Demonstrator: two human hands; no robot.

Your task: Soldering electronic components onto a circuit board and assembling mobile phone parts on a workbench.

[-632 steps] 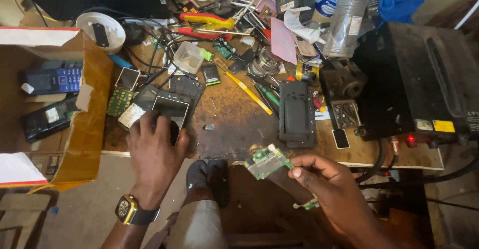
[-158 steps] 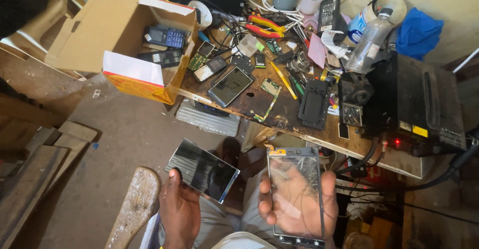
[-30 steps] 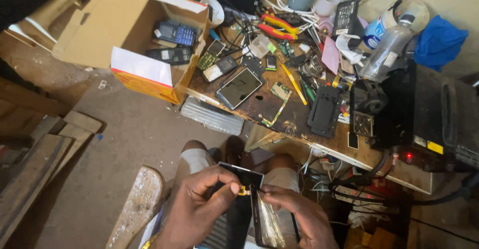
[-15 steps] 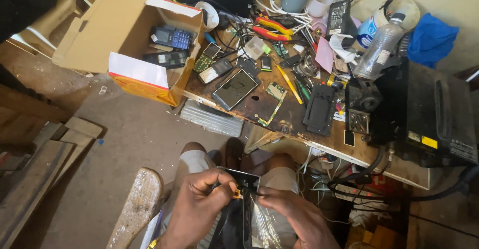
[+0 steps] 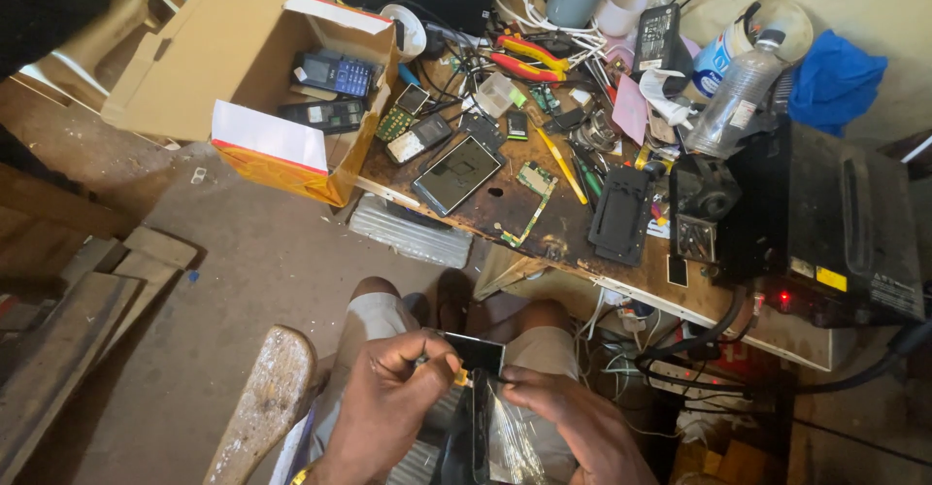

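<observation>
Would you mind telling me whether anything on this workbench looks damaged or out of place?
Yes: the workbench has a dark scorched surface with a small hole beside the tablet, and the cardboard box of phones overhangs its left edge.

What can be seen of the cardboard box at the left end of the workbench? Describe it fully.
The cardboard box is plain brown corrugated card, open at the top with its flaps spread outward. One flap, white on its face, folds down over the orange-yellow front side. The box sits tilted at the bench's left end, its lower corner overhanging the floor. Inside lie several old keypad phones: a blue one and a dark one. Neither hand touches it.
</observation>
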